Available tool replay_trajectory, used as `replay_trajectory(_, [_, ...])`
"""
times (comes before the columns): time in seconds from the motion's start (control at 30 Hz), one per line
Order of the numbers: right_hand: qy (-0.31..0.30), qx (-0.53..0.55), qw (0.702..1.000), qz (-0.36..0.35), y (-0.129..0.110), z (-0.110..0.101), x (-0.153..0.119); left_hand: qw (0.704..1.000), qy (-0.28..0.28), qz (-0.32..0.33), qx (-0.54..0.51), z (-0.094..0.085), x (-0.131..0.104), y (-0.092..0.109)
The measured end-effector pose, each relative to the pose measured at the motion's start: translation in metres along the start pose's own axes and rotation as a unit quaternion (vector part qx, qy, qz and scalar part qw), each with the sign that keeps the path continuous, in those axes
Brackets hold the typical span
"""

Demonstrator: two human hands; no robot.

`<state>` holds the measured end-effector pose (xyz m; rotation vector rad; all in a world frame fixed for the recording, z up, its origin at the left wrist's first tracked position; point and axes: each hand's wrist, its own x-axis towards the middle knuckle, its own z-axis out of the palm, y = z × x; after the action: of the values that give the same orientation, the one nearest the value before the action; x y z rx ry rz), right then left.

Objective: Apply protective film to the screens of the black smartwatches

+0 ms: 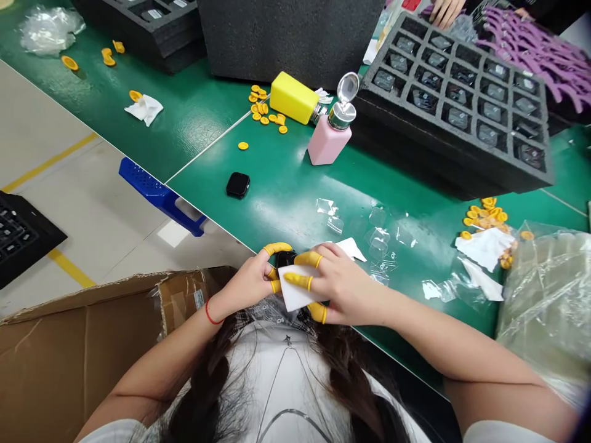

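Note:
Near the table's front edge, my left hand (252, 280) grips a small black square device (285, 258) between its fingertips. My right hand (339, 286) pinches a white square pad (298, 296), which overlaps the device's lower right side. Yellow finger cots cover several fingertips of both hands. Another black square device (238, 184) lies on the green table, ahead and to the left. Thin clear film pieces (379, 240) and a crumpled white wipe (351, 249) lie beyond my right hand.
A pink bottle (329, 143) stands with its lid up beside a yellow bottle (294, 98) on its side. The black foam tray (455, 144) holds wrapped devices; another person's hand (447, 11) touches its far edge. An open cardboard box (87, 363) is at lower left.

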<state>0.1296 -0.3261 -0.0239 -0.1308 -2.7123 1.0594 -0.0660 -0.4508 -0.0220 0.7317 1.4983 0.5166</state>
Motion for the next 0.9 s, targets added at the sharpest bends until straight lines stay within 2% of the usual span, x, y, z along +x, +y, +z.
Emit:
replay_trajectory(0.17, [-0.002,-0.016,0.997,0.080,0.015,-0.026,-0.016,1.000,-0.005,-0.015,0.004,0.001,-0.001,0.002])
replay_trajectory(0.23, [0.058,-0.079,0.984,0.145,0.027,-0.037,-0.029,1.000,-0.008,-0.009,0.005,0.001,-0.001,0.004])
replay_trajectory(0.27, [0.100,-0.128,0.969,0.187,0.033,-0.039,-0.036,1.000,-0.007,-0.003,0.006,0.002,-0.002,0.004])
replay_trajectory(0.33, [0.151,-0.203,0.936,0.245,0.042,-0.035,-0.047,1.000,-0.003,0.006,0.017,0.002,-0.002,0.005])
replay_trajectory(0.37, [0.154,-0.208,0.934,0.247,0.044,-0.028,-0.051,1.000,0.001,0.008,0.025,0.002,-0.002,0.005])
replay_trajectory(0.47, [0.147,-0.137,0.961,0.192,0.041,0.001,-0.054,0.999,0.004,0.009,0.047,0.002,-0.002,0.005])
replay_trajectory(0.53, [0.163,-0.100,0.967,0.171,0.035,0.015,-0.050,0.999,0.003,0.008,0.052,0.001,-0.002,0.005])
replay_trajectory(0.63, [0.219,-0.064,0.961,0.156,0.023,0.021,-0.031,0.999,0.000,-0.002,0.047,0.001,-0.001,0.007])
replay_trajectory(0.7, [0.250,-0.014,0.962,0.113,0.016,0.021,-0.010,0.999,-0.004,-0.012,0.045,0.001,0.000,0.007])
replay_trajectory(0.8, [0.241,0.010,0.970,0.042,0.011,0.027,0.019,0.998,0.002,-0.027,0.056,0.000,0.001,0.003])
replay_trajectory(0.9, [0.210,-0.022,0.977,0.020,0.005,0.039,0.029,0.999,0.005,-0.036,0.039,0.000,0.002,-0.001])
